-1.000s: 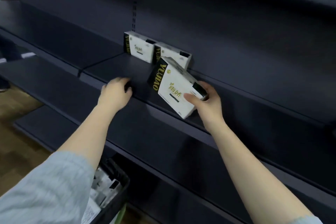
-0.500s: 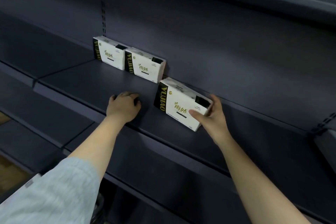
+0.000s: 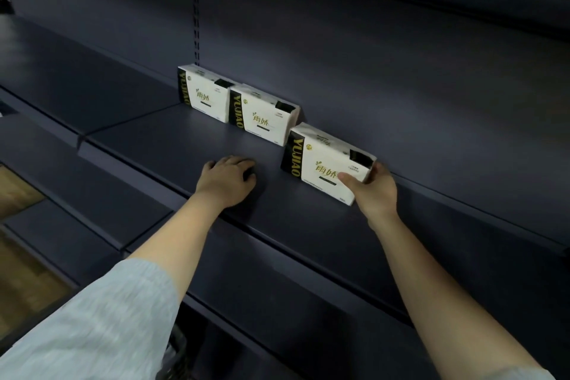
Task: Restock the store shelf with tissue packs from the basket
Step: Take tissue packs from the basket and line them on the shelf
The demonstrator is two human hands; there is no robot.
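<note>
The right hand (image 3: 374,191) holds the third tissue pack (image 3: 327,165) in a closed grip: the thumb lies across the lower right of the pack's front face and the fingers wrap behind its right end. The pack stands on its long edge on the shelf (image 3: 191,148), slightly forward of the row and angled, with its black end panel to the left. Its left upper corner sits just beside the second pack; whether the two touch cannot be told.

The left hand (image 3: 226,180) rests on the shelf, near the front edge, to the left of the held pack. Its fingers are curled under and hold nothing. A light grey sleeve (image 3: 92,327) covers the left upper arm at the lower left of the view.

Below the sleeve, a dark shape at the bottom edge is too dim to identify.

Farther back, the second tissue pack (image 3: 262,117) stands upright against the back panel (image 3: 370,71) of the shelving. The first tissue pack (image 3: 205,92) stands touching its left side, directly below a slotted upright (image 3: 196,31). A lower shelf (image 3: 77,203) runs beneath, and wooden floor (image 3: 18,188) shows at far left.
</note>
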